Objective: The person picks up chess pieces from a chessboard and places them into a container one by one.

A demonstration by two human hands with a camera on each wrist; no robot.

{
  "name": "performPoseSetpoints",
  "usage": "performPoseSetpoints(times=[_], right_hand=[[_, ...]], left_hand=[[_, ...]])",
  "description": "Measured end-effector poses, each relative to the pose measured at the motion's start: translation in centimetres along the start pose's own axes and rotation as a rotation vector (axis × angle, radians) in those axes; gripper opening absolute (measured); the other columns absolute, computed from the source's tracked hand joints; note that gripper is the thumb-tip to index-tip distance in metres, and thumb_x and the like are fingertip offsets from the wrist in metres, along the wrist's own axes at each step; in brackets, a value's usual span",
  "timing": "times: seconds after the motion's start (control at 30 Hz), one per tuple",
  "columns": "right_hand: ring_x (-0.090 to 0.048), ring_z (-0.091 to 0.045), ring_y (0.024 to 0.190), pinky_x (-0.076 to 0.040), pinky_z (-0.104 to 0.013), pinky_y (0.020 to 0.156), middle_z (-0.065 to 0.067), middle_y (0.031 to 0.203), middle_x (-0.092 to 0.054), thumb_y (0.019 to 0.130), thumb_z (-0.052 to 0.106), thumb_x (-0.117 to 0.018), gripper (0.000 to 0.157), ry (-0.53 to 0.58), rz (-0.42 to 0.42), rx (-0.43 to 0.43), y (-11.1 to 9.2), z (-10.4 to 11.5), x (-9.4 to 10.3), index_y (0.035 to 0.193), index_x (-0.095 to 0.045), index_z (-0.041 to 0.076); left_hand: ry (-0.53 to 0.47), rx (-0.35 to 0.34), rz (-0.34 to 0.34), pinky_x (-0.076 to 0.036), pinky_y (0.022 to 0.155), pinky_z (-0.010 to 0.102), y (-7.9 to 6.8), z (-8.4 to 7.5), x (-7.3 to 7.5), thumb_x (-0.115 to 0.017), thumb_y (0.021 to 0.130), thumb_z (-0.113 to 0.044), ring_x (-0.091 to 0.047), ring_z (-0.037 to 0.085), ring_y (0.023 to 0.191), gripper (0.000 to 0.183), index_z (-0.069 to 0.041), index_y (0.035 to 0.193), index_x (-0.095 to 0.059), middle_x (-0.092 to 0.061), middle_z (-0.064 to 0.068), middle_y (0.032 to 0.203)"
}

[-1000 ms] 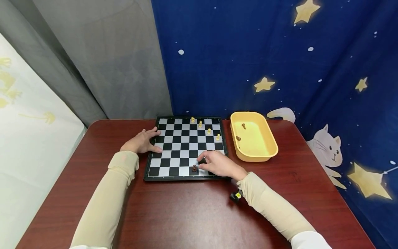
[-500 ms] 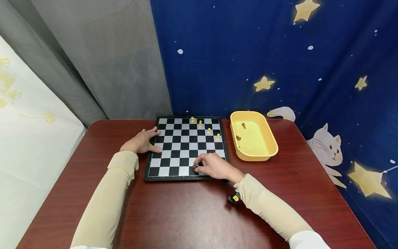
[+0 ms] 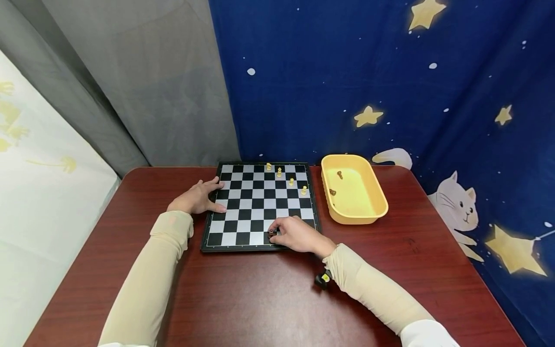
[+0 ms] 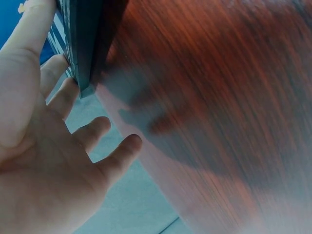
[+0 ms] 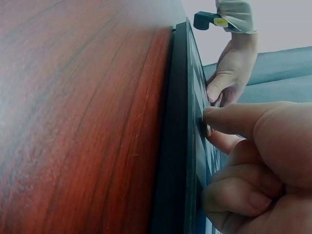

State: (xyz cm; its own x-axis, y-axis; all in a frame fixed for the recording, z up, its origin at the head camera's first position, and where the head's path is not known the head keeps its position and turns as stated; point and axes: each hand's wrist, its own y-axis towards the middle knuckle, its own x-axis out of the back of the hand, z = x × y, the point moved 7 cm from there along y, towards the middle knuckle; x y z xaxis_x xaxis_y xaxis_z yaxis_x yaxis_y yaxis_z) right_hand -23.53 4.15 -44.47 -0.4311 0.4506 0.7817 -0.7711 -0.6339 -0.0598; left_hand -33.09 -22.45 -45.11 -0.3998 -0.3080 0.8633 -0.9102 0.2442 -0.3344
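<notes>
A black-and-white chessboard [image 3: 244, 214] lies on the table. Near its front edge stands a dark brown chess piece [image 3: 271, 233], pinched between the thumb and index finger of my right hand [image 3: 300, 234]; the fingers partly cover it. In the right wrist view the other fingers of that hand [image 5: 258, 165] are curled in. My left hand [image 3: 195, 198] rests at the board's left edge, thumb and index finger spread over the rim. The left wrist view shows its fingers [image 4: 127, 148] apart and holding nothing. Several pale yellow chess pieces [image 3: 291, 182] stand toward the board's far right.
Right of the board sits a yellow plastic basin [image 3: 355, 220] with a few brown chess pieces [image 3: 340, 175] lying inside. Curtains, one grey [image 3: 173, 86] and one blue with stars [image 3: 303, 96], hang behind the reddish-brown table [image 3: 256, 299].
My right hand has moved slightly left and toward the near edge, and its thumb and index finger have closed on the brown chess piece. The left hand has stayed put.
</notes>
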Motion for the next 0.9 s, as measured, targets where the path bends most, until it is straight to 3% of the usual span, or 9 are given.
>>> performPoseSetpoints(times=[0.9], right_hand=[[-0.047, -0.001, 0.054, -0.045, -0.021, 0.058, 0.009, 0.061, -0.052, 0.094, 0.02, -0.072, 0.012, -0.025, -0.03, 0.01, -0.04, 0.11, -0.2, 0.105, -0.072, 0.015]], left_hand=[[0.003, -0.011, -0.013, -0.016, 0.125, 0.067, -0.1, 0.08, 0.0, -0.079, 0.085, -0.05, -0.004, 0.051, 0.157, 0.098, -0.016, 0.162, -0.029, -0.011, 0.01, 0.174]])
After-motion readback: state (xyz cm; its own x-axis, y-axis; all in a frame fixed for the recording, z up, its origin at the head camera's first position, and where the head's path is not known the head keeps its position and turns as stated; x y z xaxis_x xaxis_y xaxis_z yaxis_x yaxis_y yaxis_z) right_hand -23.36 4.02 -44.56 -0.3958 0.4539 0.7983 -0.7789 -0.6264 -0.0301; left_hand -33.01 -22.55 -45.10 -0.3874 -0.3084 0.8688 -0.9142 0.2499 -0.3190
